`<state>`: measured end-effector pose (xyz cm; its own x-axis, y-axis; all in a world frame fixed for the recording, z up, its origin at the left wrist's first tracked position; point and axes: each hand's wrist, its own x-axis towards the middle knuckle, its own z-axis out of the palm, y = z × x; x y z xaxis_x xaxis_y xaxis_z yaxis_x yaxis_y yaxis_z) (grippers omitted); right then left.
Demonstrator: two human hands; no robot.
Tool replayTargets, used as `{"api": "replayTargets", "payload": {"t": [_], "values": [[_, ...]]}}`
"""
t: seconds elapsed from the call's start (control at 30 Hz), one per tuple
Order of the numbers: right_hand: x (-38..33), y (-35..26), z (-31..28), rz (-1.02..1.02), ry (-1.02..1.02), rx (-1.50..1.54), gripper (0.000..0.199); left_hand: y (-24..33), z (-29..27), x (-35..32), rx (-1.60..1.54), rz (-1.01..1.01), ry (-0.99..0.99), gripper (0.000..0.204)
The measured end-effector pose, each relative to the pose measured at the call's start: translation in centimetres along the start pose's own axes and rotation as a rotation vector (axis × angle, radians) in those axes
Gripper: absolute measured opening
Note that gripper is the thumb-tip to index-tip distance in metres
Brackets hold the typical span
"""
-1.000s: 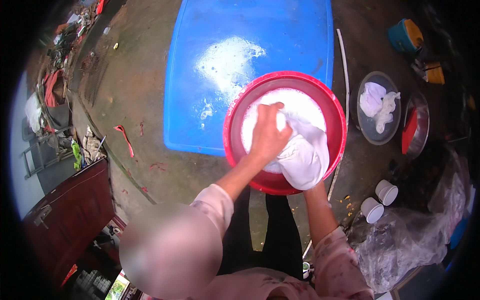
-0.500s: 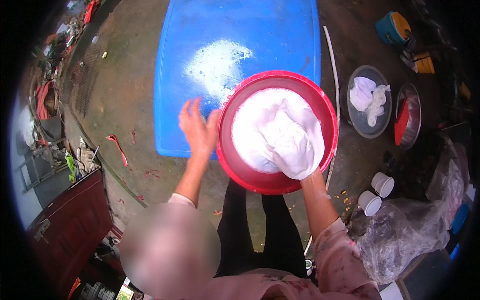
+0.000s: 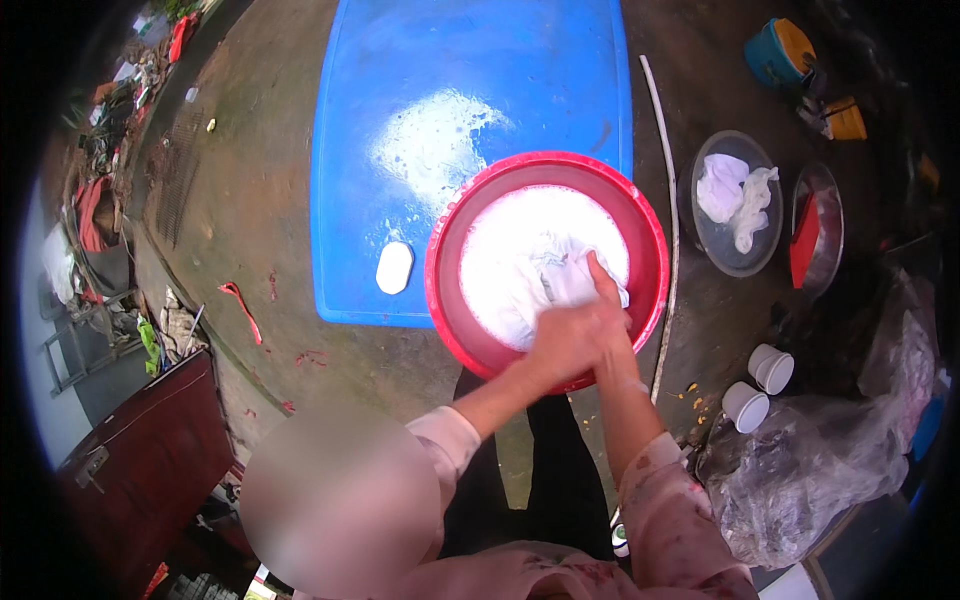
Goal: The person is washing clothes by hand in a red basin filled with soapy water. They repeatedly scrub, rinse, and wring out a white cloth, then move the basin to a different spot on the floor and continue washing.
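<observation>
White cloth (image 3: 525,295) sits in suds inside red basin (image 3: 447,275), no longer draped over right hand (image 3: 608,300). Left hand (image 3: 570,338), earlier over blue tabletop (image 3: 350,190), now overlaps the right against the cloth; fingers partly hidden, cannot tell either grip. White bar (image 3: 395,268) now lies uncovered on tabletop.

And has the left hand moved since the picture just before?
Yes: against the blue table, the left hand moved rightward, from beside the red basin to over it.
</observation>
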<state>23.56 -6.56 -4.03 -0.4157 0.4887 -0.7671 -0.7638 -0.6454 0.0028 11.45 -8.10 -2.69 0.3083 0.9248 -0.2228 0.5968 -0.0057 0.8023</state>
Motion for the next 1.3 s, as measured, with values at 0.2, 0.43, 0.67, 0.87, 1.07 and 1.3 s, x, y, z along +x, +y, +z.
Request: {"api": "replayTargets", "payload": {"t": [0.2, 0.43, 0.67, 0.87, 1.07, 1.3], "values": [[2.6, 3.2, 3.0, -0.421, 0.362, -0.316, 0.053, 0.0, -2.9, 6.2, 0.003, -0.367, 0.246, 0.033], [1.8, 1.5, 1.3, -0.244, -0.202, 0.107, 0.057, -0.4, 1.5, 4.1, 0.045, -0.112, 0.164, 0.032], [0.8, -1.0, 4.7, -0.164, 0.199, -0.066, 0.065, 1.2, 2.1, 2.1, -0.029, -0.095, 0.292, 0.027], [3.4, 4.4, 4.2, -0.506, 0.497, -0.165, 0.053, -1.1, 0.1, 6.8, 0.122, -0.371, 0.219, 0.023], [2.6, 0.4, 0.2, -0.22, 0.046, -0.054, 0.054, -1.8, 4.9, 2.3, 0.056, 0.1, 0.294, 0.027], [1.0, -0.6, 3.8, -0.186, 0.243, -0.097, 0.051, 1.4, 1.7, 3.6, -0.066, -0.128, 0.283, 0.031]]}}
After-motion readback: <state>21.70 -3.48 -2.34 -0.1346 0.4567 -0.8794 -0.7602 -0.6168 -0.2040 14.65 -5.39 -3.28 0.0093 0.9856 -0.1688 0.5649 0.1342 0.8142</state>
